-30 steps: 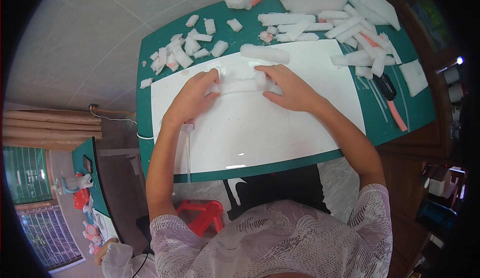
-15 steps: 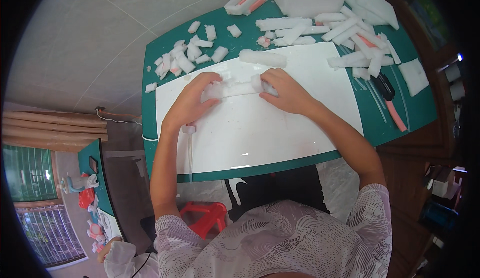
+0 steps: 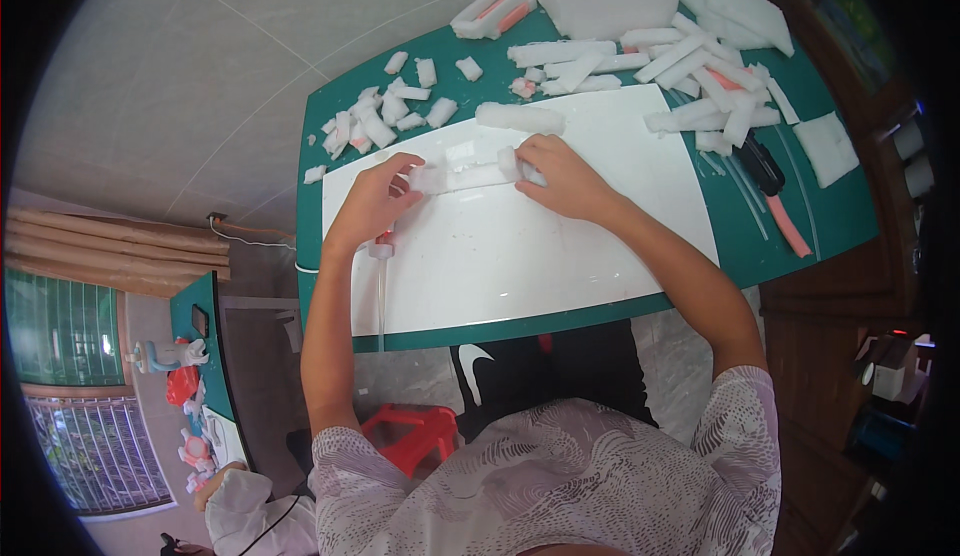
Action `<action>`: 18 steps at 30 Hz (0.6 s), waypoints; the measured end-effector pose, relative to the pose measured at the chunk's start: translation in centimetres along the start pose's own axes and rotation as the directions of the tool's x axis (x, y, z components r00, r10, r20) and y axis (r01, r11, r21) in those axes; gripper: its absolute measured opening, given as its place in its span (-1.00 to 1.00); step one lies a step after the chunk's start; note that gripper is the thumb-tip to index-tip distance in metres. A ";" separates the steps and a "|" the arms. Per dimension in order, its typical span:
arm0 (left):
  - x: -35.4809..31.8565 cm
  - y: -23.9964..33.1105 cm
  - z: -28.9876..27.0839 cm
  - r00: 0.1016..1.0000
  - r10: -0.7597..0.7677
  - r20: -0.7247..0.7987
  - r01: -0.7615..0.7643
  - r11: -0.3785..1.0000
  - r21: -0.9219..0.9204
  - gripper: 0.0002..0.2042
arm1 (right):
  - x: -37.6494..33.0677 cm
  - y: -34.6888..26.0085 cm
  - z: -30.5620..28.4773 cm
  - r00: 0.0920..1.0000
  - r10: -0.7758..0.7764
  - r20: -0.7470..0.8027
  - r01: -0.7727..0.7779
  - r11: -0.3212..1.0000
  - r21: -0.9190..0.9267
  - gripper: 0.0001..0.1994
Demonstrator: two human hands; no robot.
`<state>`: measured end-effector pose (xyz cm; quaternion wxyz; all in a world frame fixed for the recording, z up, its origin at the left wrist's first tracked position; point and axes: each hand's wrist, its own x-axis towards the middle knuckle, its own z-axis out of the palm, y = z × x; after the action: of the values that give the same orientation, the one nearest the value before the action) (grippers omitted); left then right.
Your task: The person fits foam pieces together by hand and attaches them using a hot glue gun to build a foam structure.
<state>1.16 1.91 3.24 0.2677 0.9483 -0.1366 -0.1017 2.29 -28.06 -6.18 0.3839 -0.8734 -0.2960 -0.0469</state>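
A small white foam assembly [image 3: 470,177] with raised end pieces lies on the white board [image 3: 520,266] between my two hands. At its left end, the curled fingers and thumb of my left hand [image 3: 372,201] are closed about the foam. Fingers and thumb of my right hand [image 3: 568,181] pinch the upright piece at its right end. A loose white foam strip [image 3: 520,117] lies just beyond it. Beneath my left wrist sits a white and orange tool [image 3: 381,246], partly hidden, with a long clear stick pointing toward me.
Small foam chunks [image 3: 375,121] are heaped at the back left. Foam strips [image 3: 700,76] pile up at the back right, near a black and pink tool [image 3: 765,171] and clear sticks [image 3: 750,201]. A foam frame [image 3: 493,10] stands at the far edge. A red stool [image 3: 415,431] is below the table.
My left fingers have shifted slightly outward along the left end of the foam assembly, showing more of it. My right hand keeps its pinch. The whole view has shifted slightly.
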 end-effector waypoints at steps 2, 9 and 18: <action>0.3 0.3 0.4 0.999 0.042 -0.031 -0.041 0.999 0.009 -0.58 | 0.0 0.2 0.0 1.000 -0.010 -0.003 0.010 1.000 -0.010 -0.62; 0.7 2.1 0.8 0.998 0.049 -0.035 -0.048 0.998 0.040 -0.63 | 0.0 0.3 0.0 1.000 -0.026 -0.016 0.026 1.000 -0.014 -0.65; 1.8 2.0 1.5 0.991 0.136 -0.018 -0.133 0.983 0.124 -0.62 | -0.1 -0.1 -0.2 0.999 -0.015 0.037 0.016 0.999 -0.035 -0.63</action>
<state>2.06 -0.99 2.85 0.2170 0.9528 -0.2028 -0.0623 2.16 -28.17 -5.98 0.3625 -0.8785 -0.3088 -0.0388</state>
